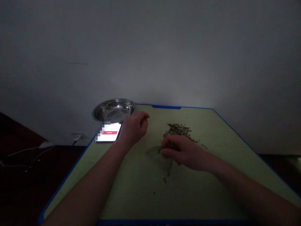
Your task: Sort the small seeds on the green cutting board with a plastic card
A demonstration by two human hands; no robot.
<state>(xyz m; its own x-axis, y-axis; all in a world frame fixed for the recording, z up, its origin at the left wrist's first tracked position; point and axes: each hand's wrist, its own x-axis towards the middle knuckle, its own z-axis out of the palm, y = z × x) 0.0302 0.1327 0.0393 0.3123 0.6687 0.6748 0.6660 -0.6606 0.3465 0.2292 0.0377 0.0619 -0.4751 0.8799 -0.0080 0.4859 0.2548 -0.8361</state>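
Observation:
My left hand (135, 126) is above the table beside a shiny metal bowl (113, 108) and a lit phone (108, 132). Its fingers are curled in, and whatever they may hold is hidden. On the right, my right hand (180, 150) has thumb and fingers pinched together. Any small thing between those fingertips is too dark to make out. Just behind this hand lies a loose heap of small dark seed-like grains (178, 129). Under its fingertips is a faint, see-through patterned shape (155, 155), perhaps a clear dish, partly covered by the hand.
The pale green table (131, 188) has a blue edge and stands against a grey wall (150, 56). A few stray grains (165, 180) lie toward the front. White cables and a plug (78, 137) are at the left, beyond the table. The light is dim.

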